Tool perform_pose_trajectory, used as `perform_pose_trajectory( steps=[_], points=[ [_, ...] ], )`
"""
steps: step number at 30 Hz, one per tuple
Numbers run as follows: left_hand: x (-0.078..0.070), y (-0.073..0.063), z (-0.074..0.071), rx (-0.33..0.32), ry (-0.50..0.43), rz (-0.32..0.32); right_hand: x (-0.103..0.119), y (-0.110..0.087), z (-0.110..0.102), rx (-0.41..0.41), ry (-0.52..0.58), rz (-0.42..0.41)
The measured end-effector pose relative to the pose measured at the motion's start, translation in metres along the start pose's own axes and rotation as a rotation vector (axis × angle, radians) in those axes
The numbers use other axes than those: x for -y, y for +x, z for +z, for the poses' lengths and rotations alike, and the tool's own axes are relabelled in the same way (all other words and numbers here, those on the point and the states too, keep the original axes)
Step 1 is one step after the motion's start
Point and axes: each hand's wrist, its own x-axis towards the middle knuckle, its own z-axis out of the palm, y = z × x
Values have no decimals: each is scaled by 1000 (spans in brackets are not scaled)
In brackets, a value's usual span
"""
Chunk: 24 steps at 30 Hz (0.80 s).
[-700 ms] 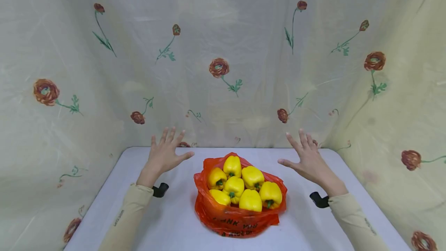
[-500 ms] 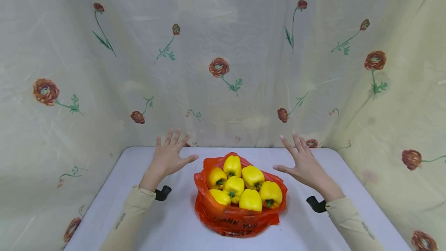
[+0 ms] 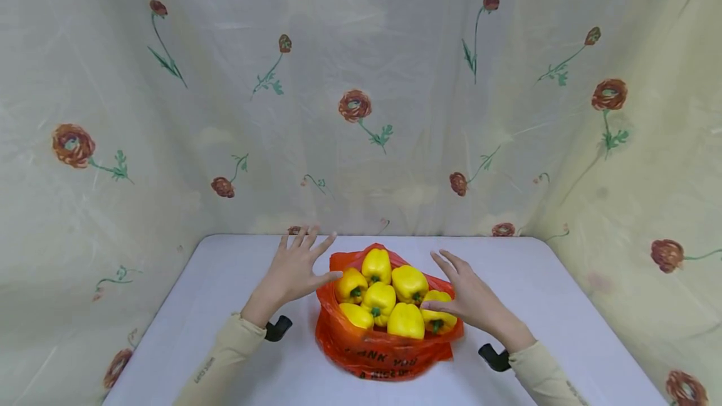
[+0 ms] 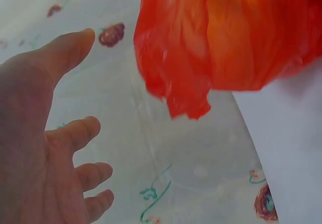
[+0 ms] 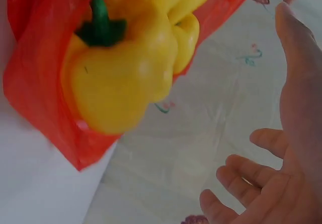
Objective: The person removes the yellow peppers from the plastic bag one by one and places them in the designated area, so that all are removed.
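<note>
A red plastic bag with dark lettering stands on the table, its mouth spread wide. Several yellow bell peppers with green stems fill it. My left hand is beside the bag's left rim, fingers spread, holding nothing. In the left wrist view that hand is apart from the red bag. My right hand is at the bag's right side, its thumb overlapping the rightmost pepper in the head view. The right wrist view shows this hand with loosely bent fingers, apart from the yellow pepper.
The white table has rounded far corners. A pale curtain printed with red flowers encloses it at the back and sides. Black camera mounts sit at the left wrist and the right wrist.
Both hands have moved inward and lower, toward the bag; the right hand has travelled further and its fingers are less spread. The bag and peppers stay in place.
</note>
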Motion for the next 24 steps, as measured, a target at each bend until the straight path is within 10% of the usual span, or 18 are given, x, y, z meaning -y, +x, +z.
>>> perform_pose_trajectory(
  steps=[24],
  points=[
    [-31, -3, 23, 113, -45, 84, 14, -10, 32, 121, 109, 63]
  ],
)
